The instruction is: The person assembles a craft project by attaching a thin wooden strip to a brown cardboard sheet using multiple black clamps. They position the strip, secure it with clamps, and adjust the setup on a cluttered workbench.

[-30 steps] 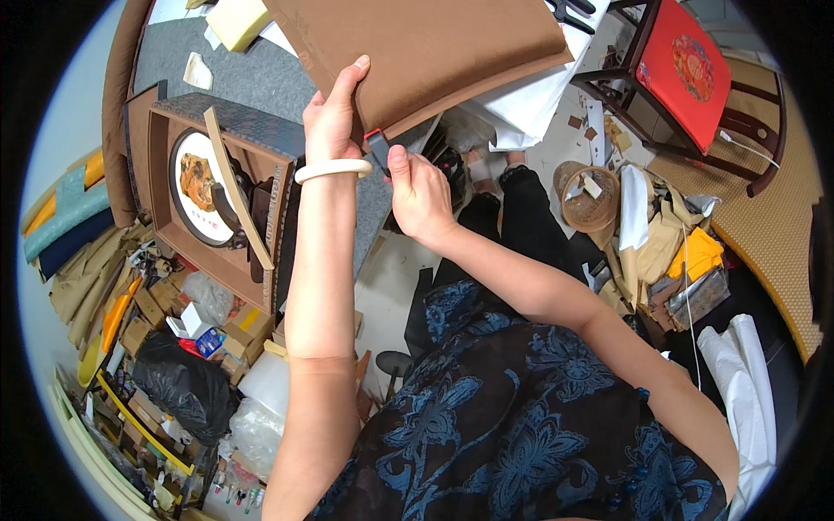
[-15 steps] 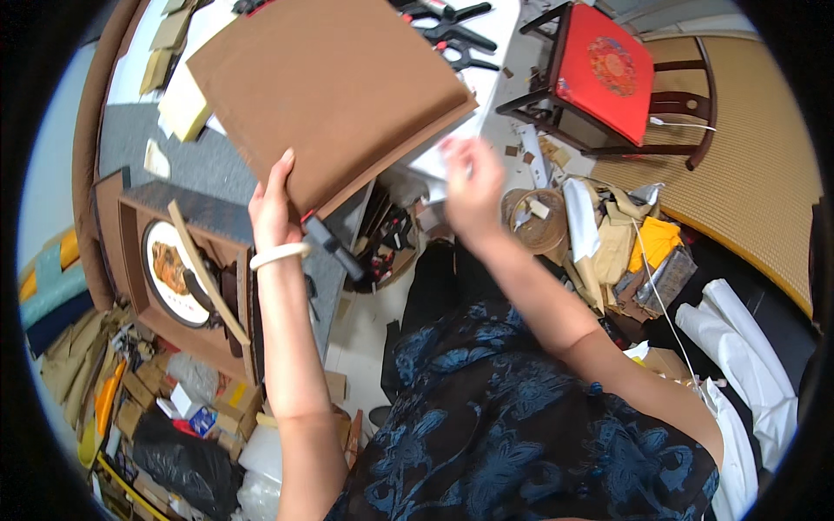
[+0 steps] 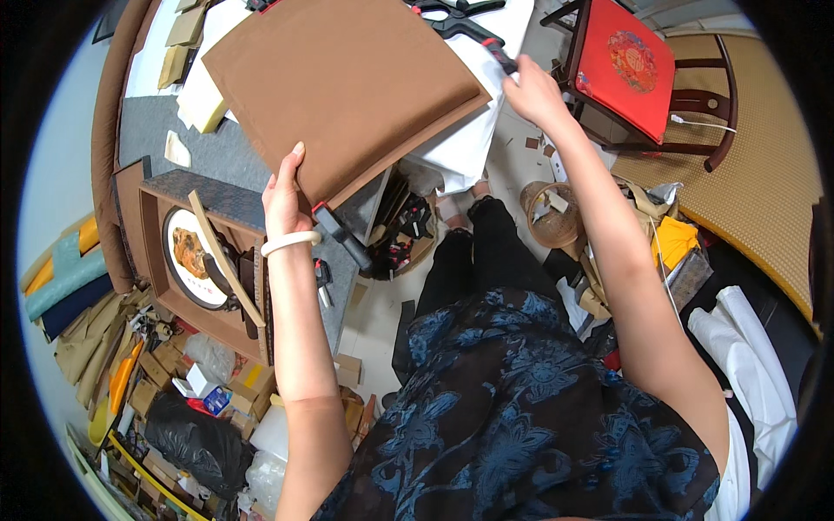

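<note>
A brown fabric-covered padded panel (image 3: 347, 95) is tilted over the table, its near edge folded into a rim. My left hand (image 3: 287, 204) grips its near left corner, thumb on the face and the other fingers beneath. Just beside that hand, a black clamp with a red tip (image 3: 343, 239) sits on the panel's near edge. Out past the panel's right corner, my right hand (image 3: 534, 94) is closed around a black and red clamp (image 3: 499, 55). More black spring clamps (image 3: 456, 17) lie beyond it on the white sheet.
An open brown case (image 3: 156, 286) with a round framed picture (image 3: 193, 256) and a wooden strip (image 3: 226, 260) stands at left. A red-seated chair (image 3: 625, 69) and a waste basket (image 3: 556, 217) are at right. Boxes and a black bag (image 3: 195, 443) crowd the lower left.
My right hand has reached away and to the right, from near the panel's front edge to a clamp, which it now grips. My left hand still holds the panel.
</note>
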Tool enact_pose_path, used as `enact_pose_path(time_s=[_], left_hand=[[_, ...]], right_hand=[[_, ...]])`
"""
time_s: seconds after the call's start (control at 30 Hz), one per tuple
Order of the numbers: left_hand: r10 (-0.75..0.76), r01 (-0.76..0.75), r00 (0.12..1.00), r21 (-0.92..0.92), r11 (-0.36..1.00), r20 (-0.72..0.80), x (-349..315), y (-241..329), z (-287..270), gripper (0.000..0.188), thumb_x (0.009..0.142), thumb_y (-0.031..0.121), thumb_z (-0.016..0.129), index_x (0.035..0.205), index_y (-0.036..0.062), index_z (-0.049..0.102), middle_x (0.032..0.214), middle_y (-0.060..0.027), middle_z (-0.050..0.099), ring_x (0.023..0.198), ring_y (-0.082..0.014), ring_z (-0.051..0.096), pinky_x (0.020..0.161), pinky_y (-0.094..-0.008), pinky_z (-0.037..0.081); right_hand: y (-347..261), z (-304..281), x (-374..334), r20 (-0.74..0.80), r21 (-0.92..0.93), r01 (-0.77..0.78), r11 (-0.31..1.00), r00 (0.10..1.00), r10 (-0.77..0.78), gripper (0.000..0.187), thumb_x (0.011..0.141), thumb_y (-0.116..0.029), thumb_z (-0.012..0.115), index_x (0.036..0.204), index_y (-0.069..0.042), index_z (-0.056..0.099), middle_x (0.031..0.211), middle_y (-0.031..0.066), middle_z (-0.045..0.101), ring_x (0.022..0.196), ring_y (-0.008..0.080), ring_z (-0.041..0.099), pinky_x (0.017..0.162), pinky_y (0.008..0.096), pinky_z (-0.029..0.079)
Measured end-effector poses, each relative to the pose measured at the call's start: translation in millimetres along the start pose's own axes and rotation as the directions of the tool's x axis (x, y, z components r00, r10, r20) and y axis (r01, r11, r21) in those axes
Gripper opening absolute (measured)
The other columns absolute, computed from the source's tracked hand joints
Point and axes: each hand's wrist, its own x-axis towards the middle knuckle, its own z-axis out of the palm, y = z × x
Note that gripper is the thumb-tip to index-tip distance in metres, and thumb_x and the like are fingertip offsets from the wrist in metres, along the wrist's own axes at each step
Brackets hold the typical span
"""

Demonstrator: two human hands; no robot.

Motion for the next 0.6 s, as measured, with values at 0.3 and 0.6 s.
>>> enact_pose_path(time_s=[0.3, 0.6], left_hand=[[-0.026, 0.026, 1.0, 0.025, 0.999, 0.005, -2, 2, 6, 0.066, 0.08, 0.023, 0.085, 0.131, -0.0032, 0.052, 0.127, -0.0164, 0.062, 0.115, -0.03, 0.062, 0.098, -0.0475, 0.052], [-0.028, 0.027, 1.0, 0.045, 0.999, 0.01, -2, 5, 2, 0.065, 0.082, 0.026, 0.084, 0.131, -0.0053, 0.054, 0.128, -0.015, 0.063, 0.117, -0.0289, 0.061, 0.099, -0.0448, 0.051]], right_hand=[[-99, 56, -191, 0.3, 0.728, -0.151, 0.669, 0.947, -0.112, 0.064, 0.106, -0.055, 0.032, 0.083, -0.001, 0.057, 0.078, 0.0189, 0.064, 0.075, 0.0342, 0.063, 0.069, 0.0478, 0.048], [-87, 74, -155, 0.131, 0.628, -0.166, 0.76, 0.986, 0.107, 0.078, 0.105, -0.063, 0.023, 0.079, 0.001, 0.06, 0.064, 0.0088, 0.06, 0.061, 0.0211, 0.061, 0.062, 0.0377, 0.048]])
